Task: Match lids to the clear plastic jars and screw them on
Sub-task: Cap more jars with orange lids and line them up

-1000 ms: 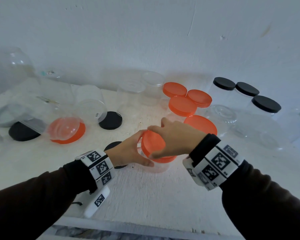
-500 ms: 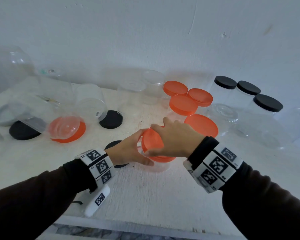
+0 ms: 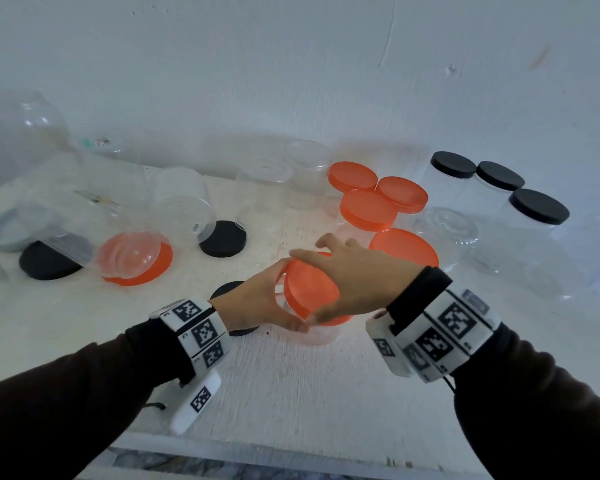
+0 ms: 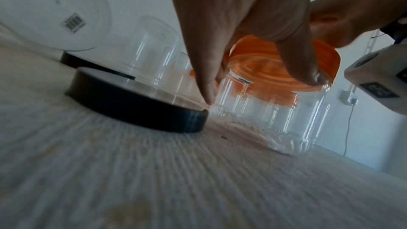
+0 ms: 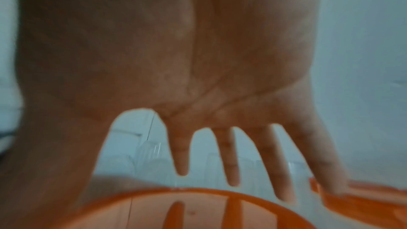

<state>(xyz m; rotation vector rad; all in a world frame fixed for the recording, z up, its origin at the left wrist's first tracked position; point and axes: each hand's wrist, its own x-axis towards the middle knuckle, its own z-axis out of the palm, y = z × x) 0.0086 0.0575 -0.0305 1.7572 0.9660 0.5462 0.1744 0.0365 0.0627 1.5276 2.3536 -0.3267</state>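
A small clear jar (image 3: 317, 336) stands on the white table (image 3: 291, 386) near the front, with an orange lid (image 3: 309, 292) on its mouth. My left hand (image 3: 257, 303) grips the jar from the left, thumb in front and fingers behind; in the left wrist view its fingers (image 4: 207, 76) curl round the jar (image 4: 275, 116) just under the lid (image 4: 286, 77). My right hand (image 3: 357, 282) hovers over the lid with its fingers straight and spread. The right wrist view shows those fingers (image 5: 231, 159) splayed above the lid (image 5: 187, 212), blurred.
Capped orange jars (image 3: 368, 211) and black-lidded jars (image 3: 537, 206) stand at the back right. A loose black lid (image 3: 227, 289) lies by my left hand, others (image 3: 222, 239) (image 3: 45, 263) further left. A tipped jar rests on an orange lid (image 3: 136, 263). Open jars (image 3: 264, 188) stand behind.
My right hand gripped the orange lid before; now its fingers have uncurled and spread above it. The left hand keeps its hold on the jar.
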